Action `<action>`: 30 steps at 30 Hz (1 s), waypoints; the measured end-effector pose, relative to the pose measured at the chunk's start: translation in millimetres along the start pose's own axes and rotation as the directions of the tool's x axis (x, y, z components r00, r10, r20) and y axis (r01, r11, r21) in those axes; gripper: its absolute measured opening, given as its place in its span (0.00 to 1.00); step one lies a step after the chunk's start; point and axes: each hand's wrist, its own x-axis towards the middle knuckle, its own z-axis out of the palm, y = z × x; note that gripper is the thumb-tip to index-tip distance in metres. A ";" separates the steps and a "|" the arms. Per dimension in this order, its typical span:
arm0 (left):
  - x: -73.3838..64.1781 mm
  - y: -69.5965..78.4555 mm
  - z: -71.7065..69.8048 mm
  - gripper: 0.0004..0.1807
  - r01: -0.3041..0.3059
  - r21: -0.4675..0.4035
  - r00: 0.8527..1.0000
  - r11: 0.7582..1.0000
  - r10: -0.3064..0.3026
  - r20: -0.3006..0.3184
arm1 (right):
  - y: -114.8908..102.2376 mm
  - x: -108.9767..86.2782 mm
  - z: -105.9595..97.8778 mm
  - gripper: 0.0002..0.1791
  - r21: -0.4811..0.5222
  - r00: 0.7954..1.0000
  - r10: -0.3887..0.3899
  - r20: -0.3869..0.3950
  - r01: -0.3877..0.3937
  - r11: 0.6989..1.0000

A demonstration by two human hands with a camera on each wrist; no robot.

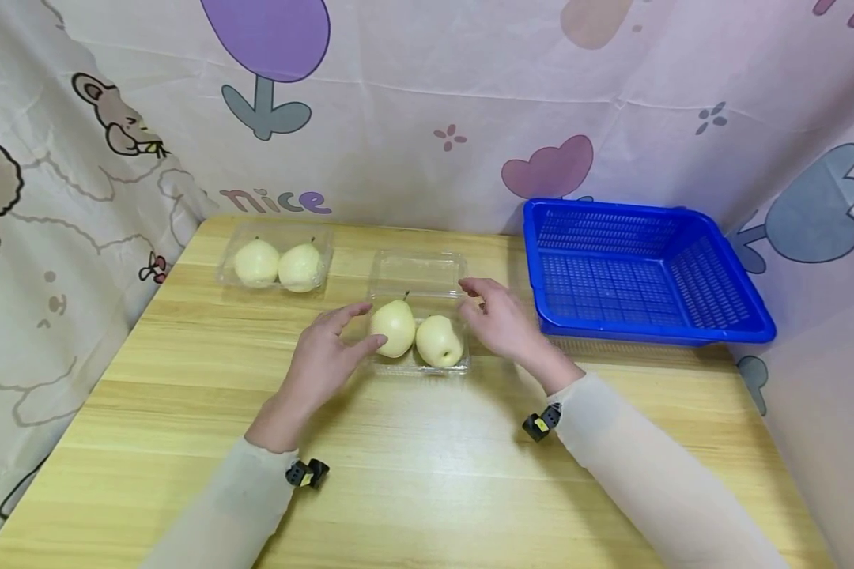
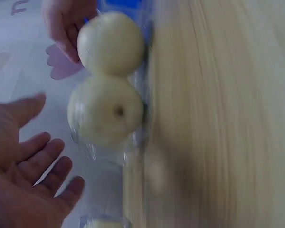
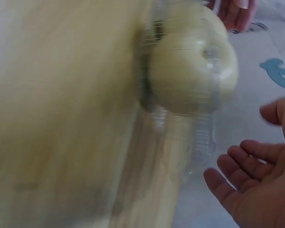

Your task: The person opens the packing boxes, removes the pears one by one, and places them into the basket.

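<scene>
A clear plastic box [image 1: 418, 365] lies at the table's middle, its lid [image 1: 417, 270] folded open toward the back. It holds two pale yellow pears, one on the left [image 1: 393, 328] and one on the right [image 1: 439, 341]. My left hand [image 1: 341, 336] hovers at the box's left side with fingers spread, a small gap away in the left wrist view [image 2: 31, 175]. At the box's right side my right hand [image 1: 480, 304] is also open, fingers relaxed [image 3: 256, 190]. Neither hand holds anything. Both wrist views are blurred and show the pears [image 2: 107, 111] [image 3: 192, 71] close up.
A second clear box [image 1: 275, 265] with two pears stands closed at the back left. A blue plastic basket [image 1: 726, 324] sits at the back right, with nothing in it. Patterned cloth walls surround the wooden table [image 1: 427, 474] on three sides.
</scene>
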 end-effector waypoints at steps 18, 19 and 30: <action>30.7 -23.2 1.8 0.80 -0.174 0.246 0.917 0.954 0.066 0.393 | 10.7 -25.3 30.1 0.74 -0.416 0.971 -0.092 0.220 0.179 0.891; 31.2 -22.8 1.7 0.80 -0.173 0.252 0.916 0.952 0.062 0.396 | 11.3 -25.2 29.7 0.74 -0.417 0.971 -0.091 0.222 0.179 0.891; 28.7 -12.7 6.4 0.79 -0.150 0.322 0.923 0.935 0.015 0.384 | 17.7 -26.1 20.1 0.74 -0.394 0.965 -0.081 0.250 0.177 0.902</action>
